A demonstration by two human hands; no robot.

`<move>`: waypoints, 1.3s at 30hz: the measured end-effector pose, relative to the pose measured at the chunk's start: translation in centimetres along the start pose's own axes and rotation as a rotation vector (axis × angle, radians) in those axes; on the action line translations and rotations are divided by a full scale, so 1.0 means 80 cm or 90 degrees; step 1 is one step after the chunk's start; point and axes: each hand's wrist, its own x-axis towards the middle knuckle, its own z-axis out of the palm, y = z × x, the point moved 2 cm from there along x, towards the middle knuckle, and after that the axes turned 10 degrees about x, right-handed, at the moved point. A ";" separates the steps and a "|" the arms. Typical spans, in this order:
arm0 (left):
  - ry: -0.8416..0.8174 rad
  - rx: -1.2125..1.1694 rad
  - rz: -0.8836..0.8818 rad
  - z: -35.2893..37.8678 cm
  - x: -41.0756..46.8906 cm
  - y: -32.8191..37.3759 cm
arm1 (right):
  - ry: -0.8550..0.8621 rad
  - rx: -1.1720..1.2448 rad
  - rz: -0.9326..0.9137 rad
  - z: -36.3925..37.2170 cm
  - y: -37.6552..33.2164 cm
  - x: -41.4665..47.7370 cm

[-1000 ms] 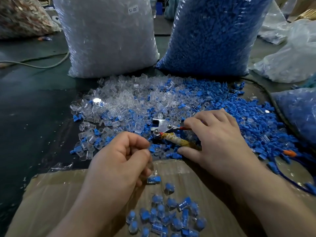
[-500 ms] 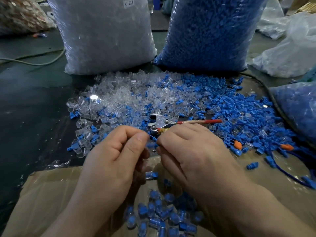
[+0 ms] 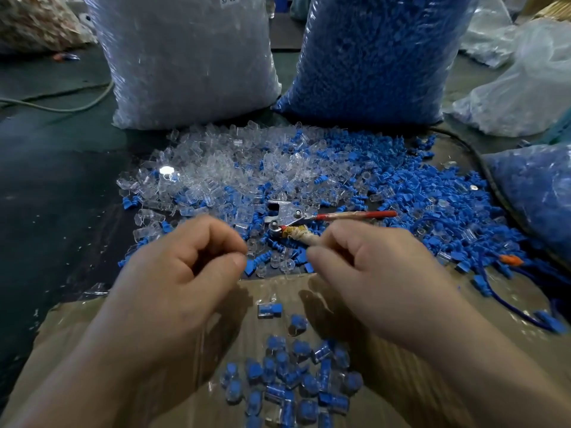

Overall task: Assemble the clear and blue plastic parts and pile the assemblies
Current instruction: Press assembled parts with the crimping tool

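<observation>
Two big sacks stand at the back, side by side: clear-parts sack (image 3: 191, 57) on the left, blue-parts sack (image 3: 380, 57) on the right. In front of them is a loose spread on the dark surface (image 3: 46, 196): clear parts (image 3: 216, 168) mostly left, blue parts (image 3: 432, 193) mostly right, mixed in the middle. Cardboard sheet (image 3: 77, 335) lies nearest the camera, far edge touching the spread. Both hands are over that edge, apart from each other. Left hand (image 3: 173, 273): fingers curled, thumb tip against forefinger, can't tell if anything is pinched. Right hand (image 3: 380, 273): fingers curled under, tips just beside the wrapped handle of the pliers (image 3: 290, 217), grip can't be told. Pile of assemblies (image 3: 293, 381) sits on the cardboard between the wrists. One assembly (image 3: 269, 311) lies apart, farther up the sheet.
</observation>
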 end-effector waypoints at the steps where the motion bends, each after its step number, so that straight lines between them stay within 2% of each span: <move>1: -0.052 0.049 -0.008 0.001 0.002 -0.001 | -0.015 -0.107 -0.013 0.006 0.002 -0.002; 3: -0.160 0.180 0.014 0.007 0.001 -0.001 | -0.003 -0.241 -0.070 0.023 0.003 -0.003; 5: -0.191 0.254 0.062 0.011 0.000 0.003 | 0.021 -0.271 -0.120 0.035 0.004 0.001; 7: -0.210 0.263 0.101 0.016 -0.001 0.007 | 0.024 -0.269 -0.132 0.042 0.002 0.010; 9: -0.209 0.261 0.119 0.017 -0.003 0.009 | 0.024 -0.271 -0.144 0.047 0.000 0.019; 14: -0.093 0.181 0.015 0.007 0.001 0.001 | 0.037 -0.224 -0.167 0.044 0.005 0.018; 16: -0.031 0.146 0.006 0.005 0.001 0.000 | 0.048 -0.155 -0.153 0.038 0.004 0.013; 20: -0.009 0.049 0.020 0.019 -0.005 0.016 | 0.047 0.174 -0.059 0.028 -0.002 0.007; 23: 0.055 0.076 0.021 0.031 -0.008 0.018 | -0.016 0.358 -0.007 0.029 -0.009 0.003; 25: 0.091 0.104 0.028 0.033 -0.006 0.017 | -0.068 0.425 0.020 0.030 -0.013 0.000; 29: 0.122 0.090 0.058 0.030 -0.006 0.019 | -0.050 0.323 -0.013 0.030 -0.015 0.000; 33: 0.189 0.053 -0.047 0.018 -0.002 0.005 | -0.035 0.232 -0.009 0.029 -0.014 0.001; 36: 0.149 0.094 -0.113 0.017 0.005 -0.008 | -0.054 0.189 -0.016 0.031 -0.014 0.000; 39: 0.066 0.142 -0.118 0.023 0.006 -0.010 | -0.108 0.287 0.000 0.034 -0.015 -0.003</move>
